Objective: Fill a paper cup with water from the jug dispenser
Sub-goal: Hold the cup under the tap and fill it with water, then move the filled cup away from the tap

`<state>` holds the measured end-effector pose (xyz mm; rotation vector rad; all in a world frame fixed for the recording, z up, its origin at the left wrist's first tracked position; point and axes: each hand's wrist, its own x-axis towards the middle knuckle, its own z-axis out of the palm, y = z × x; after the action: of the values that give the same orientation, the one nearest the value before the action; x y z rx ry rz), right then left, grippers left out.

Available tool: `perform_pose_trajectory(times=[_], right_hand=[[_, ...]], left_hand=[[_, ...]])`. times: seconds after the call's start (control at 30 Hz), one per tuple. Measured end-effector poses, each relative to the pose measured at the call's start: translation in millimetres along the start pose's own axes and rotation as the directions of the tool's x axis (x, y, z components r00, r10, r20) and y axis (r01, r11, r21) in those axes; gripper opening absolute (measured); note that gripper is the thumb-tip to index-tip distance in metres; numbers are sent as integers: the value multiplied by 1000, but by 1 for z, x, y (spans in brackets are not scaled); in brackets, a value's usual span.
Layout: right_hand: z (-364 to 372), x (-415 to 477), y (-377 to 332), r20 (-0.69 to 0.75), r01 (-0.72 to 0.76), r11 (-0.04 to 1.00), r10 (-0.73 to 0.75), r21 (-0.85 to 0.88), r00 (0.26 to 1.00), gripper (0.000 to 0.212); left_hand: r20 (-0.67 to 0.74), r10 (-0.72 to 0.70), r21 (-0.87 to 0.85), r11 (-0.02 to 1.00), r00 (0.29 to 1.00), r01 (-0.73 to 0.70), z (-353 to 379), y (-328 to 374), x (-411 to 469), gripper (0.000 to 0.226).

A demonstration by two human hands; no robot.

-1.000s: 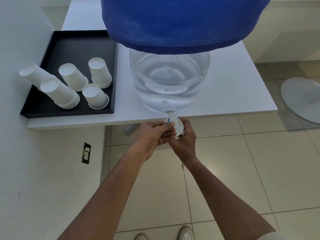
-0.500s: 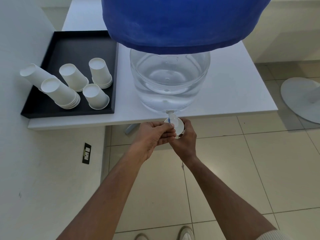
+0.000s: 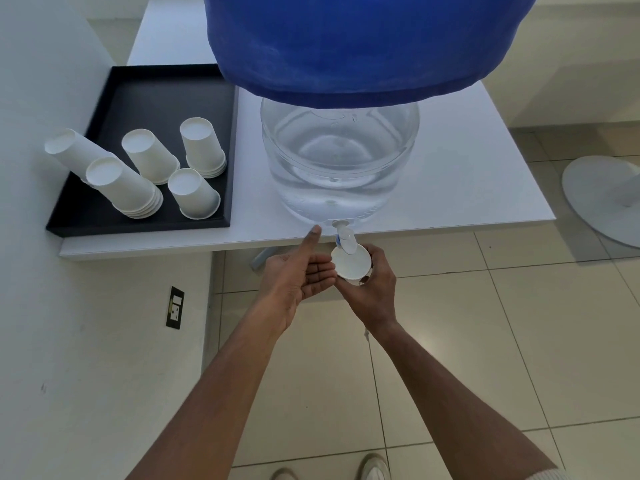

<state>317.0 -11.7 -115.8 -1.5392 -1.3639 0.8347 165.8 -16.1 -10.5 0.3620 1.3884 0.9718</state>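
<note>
A clear water jug (image 3: 339,168) under a blue cover (image 3: 363,39) stands at the front edge of a white table (image 3: 485,188). Its small white and blue tap (image 3: 344,239) juts out over the edge. My right hand (image 3: 370,289) grips a white paper cup (image 3: 350,262) upright just beneath the tap. My left hand (image 3: 301,271) is beside the cup on its left, fingers spread and thumb pointing up toward the table edge, holding nothing. I cannot tell how much water the cup holds.
A black tray (image 3: 156,91) on the table's left holds several upside-down stacks of white paper cups (image 3: 194,194). A white wall (image 3: 52,341) with a dark socket (image 3: 175,307) is at left. A round grey base (image 3: 602,199) lies on the tiled floor at right.
My left hand has let go of the tap and opened, drawing back to the left. The cup stays under the tap in my right hand.
</note>
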Motion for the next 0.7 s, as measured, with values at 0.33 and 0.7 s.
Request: perform_pose_trajectory(times=[0.33,0.7], right_hand=[[-18,-37,-2,-3,-31,999,31,-37,1000,64],[-63,-79,-50,34,57,998,-59,35,998,65]], left_hand=[[-134,-35,8,999,990,36,-21,-34,0,51],[24,-193,-86,977,981,194,-7,-74,-32,43]])
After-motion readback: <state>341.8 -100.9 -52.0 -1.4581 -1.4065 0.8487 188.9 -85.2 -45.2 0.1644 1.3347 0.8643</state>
